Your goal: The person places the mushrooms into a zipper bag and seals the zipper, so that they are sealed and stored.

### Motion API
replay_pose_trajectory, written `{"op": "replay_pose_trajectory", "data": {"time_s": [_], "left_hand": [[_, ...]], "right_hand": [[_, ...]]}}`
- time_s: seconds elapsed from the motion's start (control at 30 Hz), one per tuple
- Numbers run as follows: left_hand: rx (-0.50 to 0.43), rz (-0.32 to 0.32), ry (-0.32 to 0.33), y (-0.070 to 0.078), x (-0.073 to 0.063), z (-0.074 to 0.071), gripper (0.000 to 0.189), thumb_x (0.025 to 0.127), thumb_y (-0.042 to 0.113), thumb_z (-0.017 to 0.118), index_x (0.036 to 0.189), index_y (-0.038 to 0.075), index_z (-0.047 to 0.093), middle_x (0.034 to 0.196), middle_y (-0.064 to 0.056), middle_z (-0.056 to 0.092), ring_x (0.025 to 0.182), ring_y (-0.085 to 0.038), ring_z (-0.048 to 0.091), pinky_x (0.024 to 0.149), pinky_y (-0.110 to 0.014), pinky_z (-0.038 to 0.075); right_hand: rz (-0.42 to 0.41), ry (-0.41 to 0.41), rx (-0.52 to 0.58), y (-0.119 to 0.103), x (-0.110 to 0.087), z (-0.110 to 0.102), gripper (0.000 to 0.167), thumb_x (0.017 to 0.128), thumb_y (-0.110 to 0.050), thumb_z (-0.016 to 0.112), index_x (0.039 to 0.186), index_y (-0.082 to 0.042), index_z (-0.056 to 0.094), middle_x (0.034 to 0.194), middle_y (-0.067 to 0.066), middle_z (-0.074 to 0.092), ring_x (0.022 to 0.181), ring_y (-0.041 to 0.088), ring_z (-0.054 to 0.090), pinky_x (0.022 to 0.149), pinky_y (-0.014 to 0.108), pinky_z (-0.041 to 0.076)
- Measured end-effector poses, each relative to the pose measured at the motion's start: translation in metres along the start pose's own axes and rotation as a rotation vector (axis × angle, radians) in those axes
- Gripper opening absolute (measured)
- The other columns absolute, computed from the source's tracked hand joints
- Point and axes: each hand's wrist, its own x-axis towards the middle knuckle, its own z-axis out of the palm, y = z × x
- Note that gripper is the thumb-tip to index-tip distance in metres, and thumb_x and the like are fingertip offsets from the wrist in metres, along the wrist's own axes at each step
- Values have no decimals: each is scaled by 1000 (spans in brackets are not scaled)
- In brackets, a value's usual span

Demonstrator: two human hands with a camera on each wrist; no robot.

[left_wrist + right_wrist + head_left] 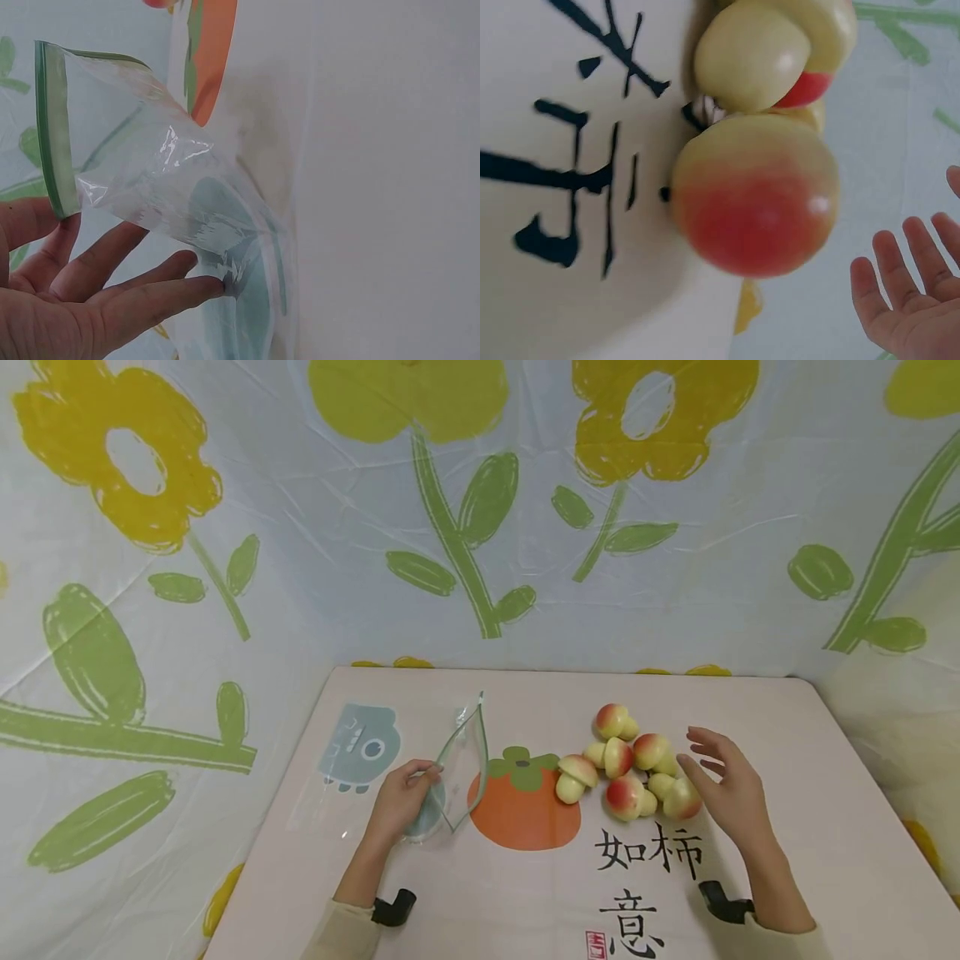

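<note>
Flower-printed cloth point(315, 552) backs our pale table point(787, 735). At its left, our left hand point(402, 797) pinches the clear bag point(150, 161) by its gaping, green-edged mouth point(56, 127); seemingly limp, slick and light, best held there. Rightward, six toy mushrooms point(618, 757) seem light and smooth, caps point(621, 795) easiest to grip; below, characters point(678, 852) read 如, 柿, 意. Our right hand point(727, 785) hovers beside the mushrooms, empty, fingers parted.

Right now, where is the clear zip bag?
In the head view, the clear zip bag is pinched in the left hand, left of the toy mushrooms.
</note>
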Motion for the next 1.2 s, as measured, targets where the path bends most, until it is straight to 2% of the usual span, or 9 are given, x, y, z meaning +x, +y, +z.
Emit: {"op": "replay_pose_trajectory", "data": {"time_s": [0.13,0.27,0.4,0.5,0.53,0.63,0.83,1.07,1.2], "left_hand": [[-2,-6,-3,-2,0,0,20,99,26,62,109,12,73,98,-5,75,92,-21,65,88,-50,48],[-2,-1,-5,-2,0,0,21,99,27,62,109,11,73,98,-4,75,95,-22,66,89,-51,47],[-17,7,-9,-4,0,0,23,100,28,63,109,9,72,99,-6,75,97,-22,66,90,-51,47],[-21,6,-7,-4,1,0,22,100,27,63,108,9,73,98,-5,75,96,-22,66,88,-49,48],[-19,4,-5,-4,1,0,21,99,26,63,108,10,73,97,-5,75,95,-21,66,88,-48,48],[-14,9,-1,-4,0,-1,21,100,26,63,107,10,73,96,-5,75,92,-20,66,86,-46,48],[-16,16,-3,-2,0,-1,21,99,25,63,107,9,73,97,-6,75,91,-21,65,86,-45,48],[-17,12,0,-2,1,-1,20,99,26,63,107,10,73,96,-5,75,90,-20,64,85,-44,48],[-21,14,-4,-1,1,-1,22,99,26,63,108,9,73,97,-7,75,92,-21,65,86,-47,48]], "right_hand": [[92,-28,29,13,-2,-6,47,98,-16,67,141,-6,51,132,18,57,109,-2,53,85,8,40],[177,-109,30,23,-4,-12,53,99,-24,66,144,-3,47,138,21,52,115,18,54,79,9,41],[266,-269,32,30,-6,-18,64,99,-31,65,148,0,38,144,29,43,123,47,47,88,38,49],[319,-385,53,33,-6,-21,70,99,-34,65,150,2,33,144,34,38,125,54,43,90,63,43],[335,-412,64,33,-6,-22,71,99,-34,66,150,3,32,144,36,38,125,55,42,92,65,42],[370,-456,68,35,-7,-21,74,98,-35,67,149,5,32,142,37,38,124,57,42,94,66,41],[412,-468,72,36,-10,-17,76,96,-37,68,148,6,32,140,37,39,124,56,43,95,62,42],[437,-471,101,36,-12,-14,74,95,-34,71,145,7,36,137,34,44,119,47,51,82,30,53],[453,-464,127,36,-13,-13,72,94,-32,72,143,8,38,136,32,46,114,39,55,77,26,53]]}}
